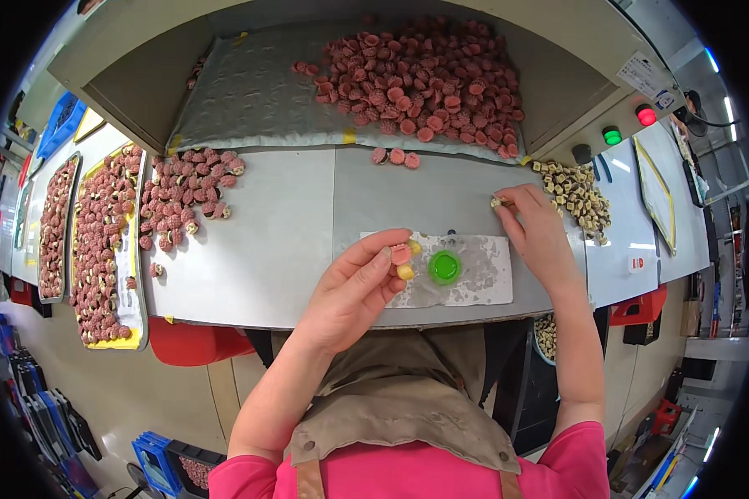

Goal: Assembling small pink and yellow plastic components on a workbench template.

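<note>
My left hand (354, 283) is raised over the front of the worktable, closed on a pink, bumpy, cup-shaped shell (400, 254). Yellow covers show on some of its fingertips. Off to the right, my right hand (537, 229) pinches a small cream-and-dark piece (497, 202) between thumb and fingers, just left of a pile of cream-and-dark small pieces (576, 198). Between the two hands, a round green dish (445, 267) rests on a wet-looking white sheet (487, 287).
A heap of pink shells (424, 83) fills the right of the open-fronted cabinet (250, 108); a few shells (396, 156) lie before it. Assembled pink pieces (187, 195) cover the table's left, beside filled trays (133, 291). Red stools (195, 343) stand below.
</note>
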A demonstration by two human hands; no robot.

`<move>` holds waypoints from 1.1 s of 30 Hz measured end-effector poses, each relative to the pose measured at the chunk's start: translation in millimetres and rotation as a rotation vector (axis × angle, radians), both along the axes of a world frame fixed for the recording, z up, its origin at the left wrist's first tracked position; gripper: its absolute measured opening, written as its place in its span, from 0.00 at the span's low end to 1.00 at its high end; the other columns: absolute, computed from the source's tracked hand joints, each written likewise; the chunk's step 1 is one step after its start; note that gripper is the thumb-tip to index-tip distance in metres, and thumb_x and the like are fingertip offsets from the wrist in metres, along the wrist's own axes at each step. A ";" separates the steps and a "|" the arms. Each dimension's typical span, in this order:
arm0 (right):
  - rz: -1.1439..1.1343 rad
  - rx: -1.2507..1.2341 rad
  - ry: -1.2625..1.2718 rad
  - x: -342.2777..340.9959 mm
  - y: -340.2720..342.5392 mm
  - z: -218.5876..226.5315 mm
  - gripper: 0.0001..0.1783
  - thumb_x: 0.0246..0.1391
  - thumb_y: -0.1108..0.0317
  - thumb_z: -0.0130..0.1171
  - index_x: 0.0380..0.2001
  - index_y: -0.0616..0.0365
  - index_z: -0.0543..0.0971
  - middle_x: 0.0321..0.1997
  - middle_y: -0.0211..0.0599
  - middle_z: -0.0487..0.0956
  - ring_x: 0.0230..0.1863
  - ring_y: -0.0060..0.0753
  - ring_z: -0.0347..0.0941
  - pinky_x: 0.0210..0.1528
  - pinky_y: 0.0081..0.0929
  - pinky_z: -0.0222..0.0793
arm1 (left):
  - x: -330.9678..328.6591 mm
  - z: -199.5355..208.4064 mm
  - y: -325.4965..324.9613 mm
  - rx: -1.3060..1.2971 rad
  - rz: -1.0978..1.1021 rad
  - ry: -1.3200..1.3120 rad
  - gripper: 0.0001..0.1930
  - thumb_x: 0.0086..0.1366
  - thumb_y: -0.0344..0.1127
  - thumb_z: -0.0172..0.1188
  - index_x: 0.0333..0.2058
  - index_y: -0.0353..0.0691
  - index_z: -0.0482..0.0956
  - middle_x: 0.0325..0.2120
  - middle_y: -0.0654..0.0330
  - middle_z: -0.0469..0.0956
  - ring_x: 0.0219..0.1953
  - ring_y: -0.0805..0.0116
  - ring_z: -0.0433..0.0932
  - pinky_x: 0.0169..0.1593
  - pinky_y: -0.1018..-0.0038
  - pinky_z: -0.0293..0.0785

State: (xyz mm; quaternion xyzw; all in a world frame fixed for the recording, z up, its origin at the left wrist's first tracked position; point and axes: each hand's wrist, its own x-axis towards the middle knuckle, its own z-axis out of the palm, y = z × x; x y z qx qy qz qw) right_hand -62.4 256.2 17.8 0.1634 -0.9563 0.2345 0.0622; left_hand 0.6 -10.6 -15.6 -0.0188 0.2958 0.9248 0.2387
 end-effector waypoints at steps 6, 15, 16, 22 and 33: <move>0.006 -0.153 -0.052 21.0 -19.6 17.5 0.09 0.51 0.76 0.55 0.38 0.62 0.75 0.36 0.41 0.74 0.35 0.37 0.73 0.38 0.28 0.69 | 1.4 0.4 -1.1 -0.058 0.024 -0.015 0.17 0.66 0.31 0.53 0.54 0.40 0.68 0.45 0.63 0.74 0.44 0.76 0.73 0.48 0.77 0.71; 0.225 -0.039 -0.026 50.4 -50.3 11.2 0.10 0.47 0.76 0.59 0.36 0.60 0.76 0.30 0.39 0.72 0.33 0.41 0.70 0.36 0.33 0.67 | 2.1 3.9 4.2 -0.142 0.044 0.019 0.16 0.65 0.31 0.55 0.52 0.41 0.69 0.43 0.66 0.74 0.42 0.77 0.73 0.47 0.79 0.70; 0.228 -0.015 0.024 50.1 -51.8 8.2 0.11 0.46 0.76 0.59 0.36 0.60 0.77 0.30 0.38 0.72 0.33 0.41 0.70 0.36 0.33 0.67 | 2.3 3.8 4.2 -0.139 0.038 0.022 0.16 0.65 0.31 0.55 0.52 0.41 0.69 0.43 0.66 0.74 0.42 0.78 0.73 0.46 0.79 0.70; 0.280 -0.048 0.070 48.3 -53.1 1.9 0.11 0.44 0.76 0.60 0.35 0.58 0.77 0.30 0.37 0.72 0.33 0.40 0.70 0.36 0.33 0.67 | 3.4 5.0 5.6 -0.186 0.030 0.060 0.17 0.65 0.32 0.55 0.52 0.40 0.67 0.42 0.66 0.74 0.41 0.78 0.73 0.45 0.80 0.70; 0.070 -0.470 -0.291 55.7 -47.4 8.0 0.10 0.49 0.76 0.58 0.38 0.59 0.77 0.34 0.36 0.73 0.34 0.31 0.71 0.38 0.27 0.68 | 2.8 3.1 4.6 -0.232 -0.066 0.127 0.16 0.69 0.41 0.50 0.51 0.39 0.69 0.42 0.65 0.74 0.42 0.77 0.72 0.44 0.79 0.69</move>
